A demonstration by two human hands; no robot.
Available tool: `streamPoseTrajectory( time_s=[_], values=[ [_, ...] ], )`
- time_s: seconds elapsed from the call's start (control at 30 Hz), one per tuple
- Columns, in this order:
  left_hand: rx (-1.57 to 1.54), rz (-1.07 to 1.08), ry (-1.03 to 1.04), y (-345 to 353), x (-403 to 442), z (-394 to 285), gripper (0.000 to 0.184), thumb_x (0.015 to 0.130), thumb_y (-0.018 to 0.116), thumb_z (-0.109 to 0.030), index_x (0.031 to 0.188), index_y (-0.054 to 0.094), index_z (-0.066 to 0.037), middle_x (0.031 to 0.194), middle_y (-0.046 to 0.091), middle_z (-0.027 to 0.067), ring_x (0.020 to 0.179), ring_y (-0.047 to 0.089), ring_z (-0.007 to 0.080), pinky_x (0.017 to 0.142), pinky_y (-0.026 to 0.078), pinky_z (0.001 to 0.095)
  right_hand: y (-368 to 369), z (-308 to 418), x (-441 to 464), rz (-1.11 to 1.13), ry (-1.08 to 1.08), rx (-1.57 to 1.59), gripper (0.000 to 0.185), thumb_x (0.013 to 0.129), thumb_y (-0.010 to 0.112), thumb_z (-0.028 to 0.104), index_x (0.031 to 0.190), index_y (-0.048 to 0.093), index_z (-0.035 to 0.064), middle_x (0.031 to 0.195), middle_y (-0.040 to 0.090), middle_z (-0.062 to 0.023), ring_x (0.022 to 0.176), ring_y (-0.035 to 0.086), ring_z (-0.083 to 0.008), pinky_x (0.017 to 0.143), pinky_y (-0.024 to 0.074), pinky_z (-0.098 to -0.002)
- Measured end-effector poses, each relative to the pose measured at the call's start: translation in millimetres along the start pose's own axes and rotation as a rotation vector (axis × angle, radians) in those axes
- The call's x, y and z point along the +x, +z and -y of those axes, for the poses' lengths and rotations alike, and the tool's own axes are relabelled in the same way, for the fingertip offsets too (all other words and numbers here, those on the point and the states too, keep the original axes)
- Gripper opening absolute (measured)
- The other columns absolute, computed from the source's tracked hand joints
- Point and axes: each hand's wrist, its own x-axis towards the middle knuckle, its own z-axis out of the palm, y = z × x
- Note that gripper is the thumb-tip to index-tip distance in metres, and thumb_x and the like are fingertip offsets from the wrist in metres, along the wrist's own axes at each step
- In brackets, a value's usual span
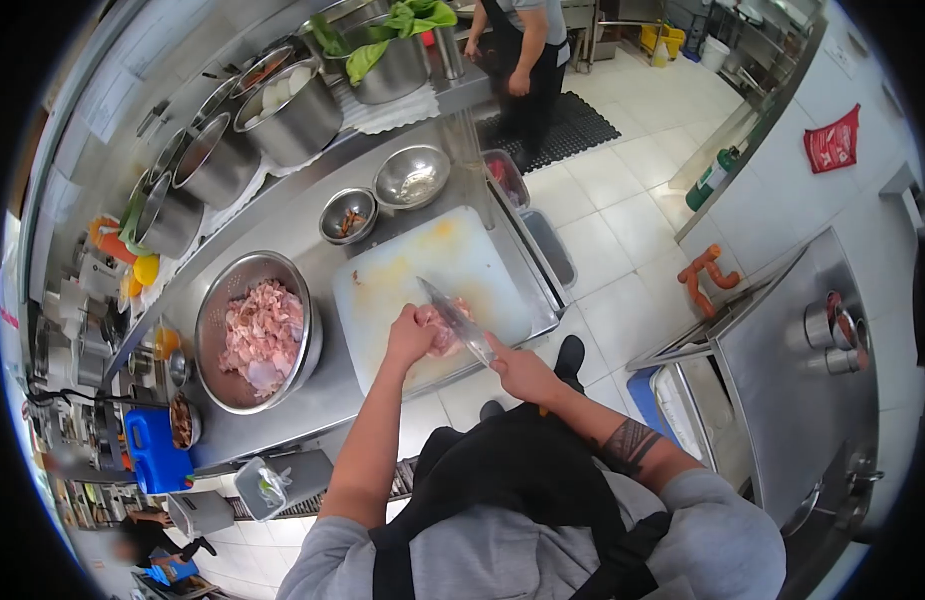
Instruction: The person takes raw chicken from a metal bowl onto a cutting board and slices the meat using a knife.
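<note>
On the table [322, 392] before me, a white cutting board [387, 262], beside it a bowl [214, 318] of raw meat [267, 335], a knife [454, 318] held by fingers of my right hand [523, 373], my left hand [411, 337], curled fingers holding a meat piece [442, 340] on the board.
</note>
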Motion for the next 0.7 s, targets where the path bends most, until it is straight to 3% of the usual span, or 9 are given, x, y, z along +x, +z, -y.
streamPoseTrajectory(
  time_s=[0.2, 0.27, 0.33, 0.37, 0.4, 0.47, 0.6, 0.63, 0.7],
  values=[
    [-0.400, -0.094, 0.028, 16, -7, 38, 0.037, 0.083, 0.079, -0.020, 0.114, 0.068, -0.003, 0.095, 0.074, 0.0147, 0.086, 0.072, 0.0237, 0.080, 0.058, 0.0369, -4, 1, 4, 0.034, 0.033, -0.047, 0.067, 0.105, 0.055, 0.020, 0.168, 0.031, 0.0148, 0.103, 0.071, -0.0330, 0.096, 0.069, -0.0524, 0.089, 0.0525, -0.0592],
    [-0.404, -0.139, 0.050, 17, -15, 35, 0.035, 0.086, 0.080, -0.023, 0.115, 0.072, -0.004, 0.096, 0.074, 0.0141, 0.085, 0.071, 0.0236, 0.081, 0.059, 0.0357, -5, 4, 5, -0.072, -0.018, -0.131, 0.062, 0.106, 0.056, 0.020, 0.166, 0.038, 0.0167, 0.097, 0.073, -0.0263, 0.084, 0.070, -0.0460, 0.081, 0.0553, -0.0535],
    [-0.246, -0.321, 0.207, 21, -23, 36, 0.030, 0.088, 0.081, -0.022, 0.111, 0.075, -0.004, 0.097, 0.075, 0.0129, 0.084, 0.071, 0.0230, 0.080, 0.059, 0.0353, -10, 10, 6, -0.035, 0.062, 0.019, 0.061, 0.106, 0.059, 0.016, 0.164, 0.043, 0.0195, 0.088, 0.070, -0.0236, 0.065, 0.066, -0.0355, 0.069, 0.0562, -0.0453],
    [-0.258, -0.339, 0.173, 21, -28, 33, 0.030, 0.088, 0.081, -0.022, 0.111, 0.075, -0.004, 0.097, 0.075, 0.0129, 0.084, 0.071, 0.0230, 0.080, 0.059, 0.0353, -9, 10, 6, -0.061, 0.044, 0.029, 0.061, 0.105, 0.061, 0.014, 0.164, 0.044, 0.0217, 0.081, 0.067, -0.0204, 0.055, 0.059, -0.0266, 0.062, 0.0544, -0.0381],
    [-0.307, -0.352, 0.174, 19, -31, 27, 0.028, 0.089, 0.082, -0.020, 0.110, 0.076, -0.004, 0.096, 0.075, 0.0126, 0.084, 0.072, 0.0231, 0.079, 0.059, 0.0353, -11, 19, 4, -0.034, 0.034, 0.015, 0.061, 0.105, 0.061, 0.014, 0.164, 0.044, 0.0217, 0.081, 0.067, -0.0204, 0.055, 0.059, -0.0266, 0.062, 0.0544, -0.0381],
    [-0.363, -0.375, 0.178, 13, -35, 20, 0.026, 0.089, 0.082, -0.018, 0.109, 0.076, -0.004, 0.095, 0.076, 0.0123, 0.083, 0.073, 0.0231, 0.078, 0.059, 0.0353, -20, 41, -4, 0.035, 0.154, 0.065, 0.061, 0.104, 0.058, 0.018, 0.163, 0.042, 0.0120, 0.100, 0.071, -0.0319, 0.097, 0.070, -0.0473, 0.091, 0.0533, -0.0510],
    [-0.441, -0.296, 0.038, 13, -34, 19, 0.023, 0.091, 0.081, -0.015, 0.110, 0.076, -0.003, 0.089, 0.075, 0.0112, 0.083, 0.074, 0.0214, 0.076, 0.060, 0.0350, -8, 46, -7, 0.048, 0.090, 0.031, 0.063, 0.104, 0.058, 0.018, 0.164, 0.040, 0.0133, 0.098, 0.070, -0.0331, 0.095, 0.069, -0.0498, 0.088, 0.0536, -0.0533],
    [-0.444, -0.279, 0.003, 14, -31, 21, 0.023, 0.092, 0.080, -0.014, 0.110, 0.075, -0.001, 0.088, 0.075, 0.0105, 0.084, 0.075, 0.0199, 0.075, 0.060, 0.0343, -4, 48, -4, -0.006, 0.043, 0.014, 0.061, 0.105, 0.062, 0.019, 0.163, 0.043, 0.0216, 0.106, 0.073, -0.0278, 0.101, 0.070, -0.0476, 0.091, 0.0548, -0.0483],
    [-0.519, -0.210, -0.006, 14, -23, 25, 0.022, 0.093, 0.079, -0.013, 0.109, 0.074, 0.000, 0.090, 0.076, 0.0101, 0.082, 0.075, 0.0186, 0.074, 0.061, 0.0332, -9, 54, 1, 0.070, 0.126, -0.071, 0.063, 0.105, 0.060, 0.020, 0.165, 0.040, 0.0195, 0.106, 0.071, -0.0299, 0.103, 0.070, -0.0482, 0.093, 0.0540, -0.0490]
  ],
)
